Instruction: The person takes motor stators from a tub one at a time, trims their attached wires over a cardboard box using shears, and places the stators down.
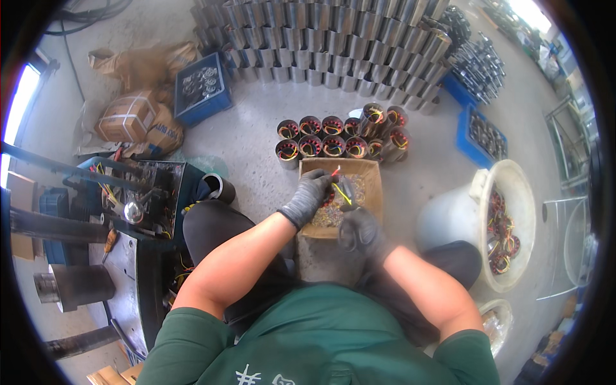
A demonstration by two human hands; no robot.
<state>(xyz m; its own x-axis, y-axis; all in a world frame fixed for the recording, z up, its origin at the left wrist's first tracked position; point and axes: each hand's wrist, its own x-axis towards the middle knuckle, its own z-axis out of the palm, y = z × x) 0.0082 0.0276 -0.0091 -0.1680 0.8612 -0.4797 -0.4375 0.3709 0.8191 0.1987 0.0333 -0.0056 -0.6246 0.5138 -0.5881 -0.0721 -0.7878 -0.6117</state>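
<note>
My left hand (305,197), in a grey glove, is closed over the box's left side on a bundle of red and yellow wires (340,191). Part of a dark, reddish wound piece shows beside its fingers. My right hand (360,232), also gloved and slightly blurred, is closed on a dark hand tool (347,188) that looks like pliers; its jaws are partly hidden. The tool lies close to the yellow wire. Beneath both hands stands a cardboard box (374,173) with many small coloured scraps in its bottom.
Beyond the box stand several metal cylinders (310,146) with coiled wires inside. Stacked steel tubes (321,45) rise behind them. A white tub (443,215) of wound parts is at right, a machine (131,256) at left. Blue crates (204,90) of metal parts sit farther off.
</note>
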